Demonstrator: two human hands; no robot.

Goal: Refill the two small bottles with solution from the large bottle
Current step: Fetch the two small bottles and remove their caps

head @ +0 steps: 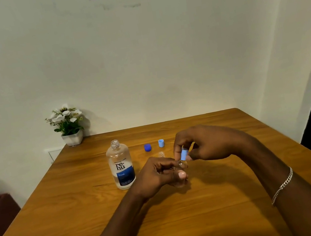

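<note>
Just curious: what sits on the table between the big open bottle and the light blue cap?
In the head view, a dark blue cap lies between the large bottle and light blue cap.

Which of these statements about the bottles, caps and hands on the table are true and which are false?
1. The large bottle stands upright with no cap on its neck. True.
2. Both loose caps on the table are dark blue. False: one dark blue cap and one light blue cap lie there.
3. The left hand holds a small bottle by its body. True.
4. The right hand rests flat on the table. False: its grip is on the light blue cap atop the held bottle.
5. The flower pot stands beside the large bottle. False: it sits at the far left corner.
</note>
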